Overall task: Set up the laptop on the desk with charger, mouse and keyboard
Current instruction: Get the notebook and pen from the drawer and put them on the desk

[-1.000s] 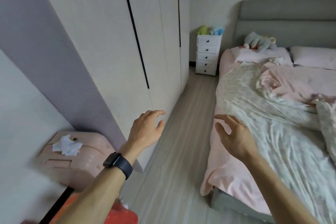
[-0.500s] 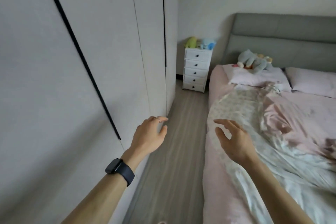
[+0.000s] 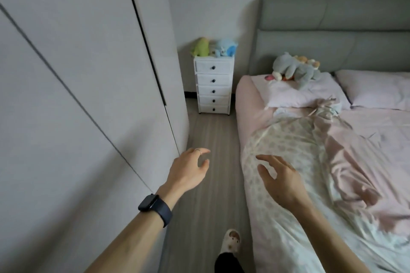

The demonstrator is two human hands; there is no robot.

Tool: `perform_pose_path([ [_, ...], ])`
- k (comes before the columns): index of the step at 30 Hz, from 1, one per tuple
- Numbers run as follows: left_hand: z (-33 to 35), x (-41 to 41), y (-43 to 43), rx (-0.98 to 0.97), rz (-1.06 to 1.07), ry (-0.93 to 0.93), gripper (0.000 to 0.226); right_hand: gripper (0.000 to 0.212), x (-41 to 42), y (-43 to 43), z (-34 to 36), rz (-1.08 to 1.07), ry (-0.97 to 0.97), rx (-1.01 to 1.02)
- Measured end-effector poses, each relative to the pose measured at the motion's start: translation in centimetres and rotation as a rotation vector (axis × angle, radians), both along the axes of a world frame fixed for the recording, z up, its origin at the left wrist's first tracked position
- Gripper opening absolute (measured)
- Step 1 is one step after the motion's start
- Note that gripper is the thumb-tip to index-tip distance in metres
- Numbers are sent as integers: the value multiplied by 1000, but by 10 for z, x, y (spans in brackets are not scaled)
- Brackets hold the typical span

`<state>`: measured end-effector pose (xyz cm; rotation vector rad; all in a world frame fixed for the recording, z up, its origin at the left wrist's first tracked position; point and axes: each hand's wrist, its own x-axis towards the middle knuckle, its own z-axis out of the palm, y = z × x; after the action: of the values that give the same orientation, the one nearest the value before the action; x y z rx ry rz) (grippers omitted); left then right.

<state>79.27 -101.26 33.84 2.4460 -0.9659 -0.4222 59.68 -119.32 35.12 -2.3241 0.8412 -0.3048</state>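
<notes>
My left hand (image 3: 186, 170) and right hand (image 3: 281, 182) hover empty, fingers (image 3: 268, 158) loosely spread. Floor (image 3: 210, 131) runs between the bed (image 3: 244, 99) edge and wardrobe (image 3: 88, 62).

No text, label, brand, number or sign can be read anywhere. The wrist watch (image 3: 154, 208) at 7 o'clock shows only a dark face. The white drawer unit (image 3: 214, 86) at 12 o'clock carries dark knobs and no lettering. The slipper (image 3: 231, 240) at 6 o'clock has a small picture on it, too blurred to tell whether it has any writing.
</notes>
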Motion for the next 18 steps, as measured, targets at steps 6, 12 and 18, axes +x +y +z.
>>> perform_pose_path([
  [6, -20, 136, -120, -7, 54, 30, 37, 30, 136, -119, -16, 24, -9, 33],
  [12, -27, 233, -206, -32, 93, 98, 37, 30, 253, -215, -13, 67, 35, 4],
  [18, -46, 364, -295, -49, 83, 146, 39, 30, 386, -299, -24, 56, 20, 1],
])
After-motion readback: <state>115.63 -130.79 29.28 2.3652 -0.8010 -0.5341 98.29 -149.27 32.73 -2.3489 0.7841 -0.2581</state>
